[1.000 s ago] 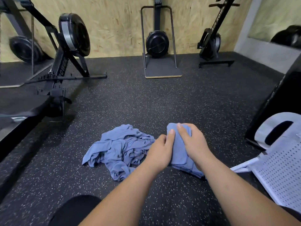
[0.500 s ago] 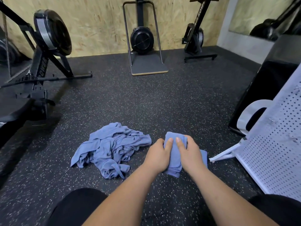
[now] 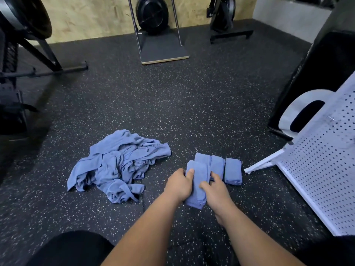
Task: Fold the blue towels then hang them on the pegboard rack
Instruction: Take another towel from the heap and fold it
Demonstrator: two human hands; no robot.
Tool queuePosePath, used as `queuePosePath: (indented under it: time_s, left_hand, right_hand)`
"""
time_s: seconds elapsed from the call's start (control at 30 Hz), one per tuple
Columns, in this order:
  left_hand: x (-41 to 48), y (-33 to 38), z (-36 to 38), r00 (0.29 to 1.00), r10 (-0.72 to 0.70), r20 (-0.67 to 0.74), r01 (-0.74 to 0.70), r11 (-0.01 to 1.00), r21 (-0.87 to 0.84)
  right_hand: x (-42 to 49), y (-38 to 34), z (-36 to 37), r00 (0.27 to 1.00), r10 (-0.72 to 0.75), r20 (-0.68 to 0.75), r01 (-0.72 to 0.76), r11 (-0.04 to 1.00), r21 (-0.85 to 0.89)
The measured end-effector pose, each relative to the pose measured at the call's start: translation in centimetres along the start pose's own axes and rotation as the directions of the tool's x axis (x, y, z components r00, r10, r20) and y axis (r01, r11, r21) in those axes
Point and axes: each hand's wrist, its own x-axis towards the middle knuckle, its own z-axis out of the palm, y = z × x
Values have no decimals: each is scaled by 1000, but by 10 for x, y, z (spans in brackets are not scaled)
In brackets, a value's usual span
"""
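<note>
A narrow folded blue towel lies on the speckled floor, gripped from both sides. My left hand holds its left edge with the thumb on top. My right hand holds its right edge. Just behind and to the right lie other folded blue towels, the rightmost a little apart. A crumpled heap of unfolded blue towels sits to the left. The white pegboard rack leans at the right, nothing hanging on the part I see.
A black box stands behind the pegboard at the right. Rowing machines fill the left side, and other gym equipment stands along the wooden back wall. My dark-clothed knee is at the bottom left.
The view has shifted right and down, so more folded towels now show beside the rack. Both hands slid nearer me along the folded towel and now grip its sides.
</note>
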Motion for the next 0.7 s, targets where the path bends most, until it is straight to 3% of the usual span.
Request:
queuePosePath:
  time_s: [0.23,0.43,0.7]
  left_hand:
    - [41,-33,19,982,-20,186,57,979,-194]
    - [94,-70,41,987,-110,121,138,958,-252]
    - [164,-83,52,998,43,43,-35,985,-170]
  right_hand:
    - [62,36,5,997,62,-40,-64,996,-59]
    - [109,48,21,991,133,-24,-135,983,-123]
    - [176,46,36,1000,-5,-20,-4,914,-406]
